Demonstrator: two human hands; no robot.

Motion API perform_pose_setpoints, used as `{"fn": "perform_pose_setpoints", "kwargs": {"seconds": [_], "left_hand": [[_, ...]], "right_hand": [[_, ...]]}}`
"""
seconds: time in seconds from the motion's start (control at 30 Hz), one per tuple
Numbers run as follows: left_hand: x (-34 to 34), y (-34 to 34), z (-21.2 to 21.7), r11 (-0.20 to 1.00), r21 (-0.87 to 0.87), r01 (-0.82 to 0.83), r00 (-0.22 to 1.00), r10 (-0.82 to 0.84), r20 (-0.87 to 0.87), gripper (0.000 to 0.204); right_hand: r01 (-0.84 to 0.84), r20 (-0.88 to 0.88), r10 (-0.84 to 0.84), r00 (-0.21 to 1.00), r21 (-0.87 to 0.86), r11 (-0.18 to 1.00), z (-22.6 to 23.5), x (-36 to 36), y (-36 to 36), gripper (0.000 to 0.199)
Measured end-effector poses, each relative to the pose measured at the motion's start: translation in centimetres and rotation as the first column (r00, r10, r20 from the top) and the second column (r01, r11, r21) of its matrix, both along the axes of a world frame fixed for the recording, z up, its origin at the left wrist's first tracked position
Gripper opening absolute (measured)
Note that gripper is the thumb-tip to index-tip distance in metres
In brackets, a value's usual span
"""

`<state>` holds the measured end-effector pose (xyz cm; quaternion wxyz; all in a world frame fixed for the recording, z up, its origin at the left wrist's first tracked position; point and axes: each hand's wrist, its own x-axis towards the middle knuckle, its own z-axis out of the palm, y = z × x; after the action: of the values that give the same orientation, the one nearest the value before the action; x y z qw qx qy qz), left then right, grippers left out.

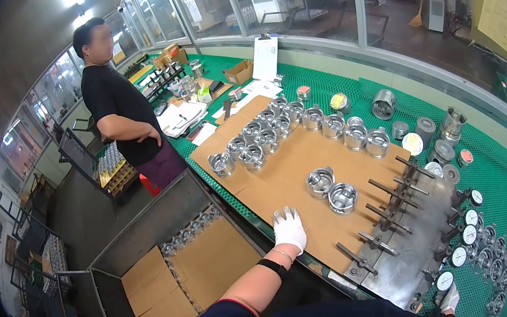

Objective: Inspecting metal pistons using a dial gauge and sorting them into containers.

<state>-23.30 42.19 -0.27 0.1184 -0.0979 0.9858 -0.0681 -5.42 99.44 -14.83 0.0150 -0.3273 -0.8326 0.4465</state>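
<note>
My left hand (289, 229), in a white glove, lies on the near edge of the brown cardboard sheet (284, 183). Its fingers are stretched out and hold nothing. Just beyond it to the right, two shiny metal pistons (331, 190) stand side by side on the cardboard. At the lower right my gloved right hand (450, 300) is beside the nearest dial gauge (445, 281), at the end of a steel plate (409, 260) with gauge stands. Its fingers are mostly hidden, so any hold is unclear. Several more dial gauges (470, 234) line the plate's far side.
Rows of pistons (266, 131) stand farther back on the cardboard. More pistons (496, 266) crowd the green mat right of the gauges. Rods (383, 189) stick out from the plate. A metal cart (138, 226) with pistons is at left. Another person (119, 107) stands beyond it.
</note>
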Motion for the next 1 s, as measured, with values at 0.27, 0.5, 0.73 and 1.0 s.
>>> {"fn": "perform_pose_setpoints", "kwargs": {"seconds": [0.27, 0.5, 0.73, 1.0], "left_hand": [[0.0, 0.2, 0.1, 1.0, 0.001, -0.008, 1.0, 0.007, 0.014, 0.065], [-0.2, -0.1, -0.3, 1.0, 0.02, -0.021, 1.0, 0.021, 0.003, 0.064], [-0.3, -0.3, -0.9, 1.0, 0.024, -0.017, 1.0, 0.018, -0.025, 0.065], [0.0, -0.1, -0.8, 1.0, -0.005, -0.009, 1.0, 0.009, -0.008, 0.066]], "right_hand": [[0.07, -0.022, -0.073, 0.997, -0.098, 0.993, -0.3, 0.0, -0.1, 0.038], [0.128, -0.035, -0.137, 0.99, -0.184, 0.975, -0.6, -0.2, -0.1, 0.04], [0.186, -0.037, -0.202, 0.979, -0.259, 0.948, -1.0, -0.1, 0.2, 0.042], [0.255, -0.043, -0.287, 0.957, -0.347, 0.903, -1.5, 0.2, 0.8, 0.046]]}}
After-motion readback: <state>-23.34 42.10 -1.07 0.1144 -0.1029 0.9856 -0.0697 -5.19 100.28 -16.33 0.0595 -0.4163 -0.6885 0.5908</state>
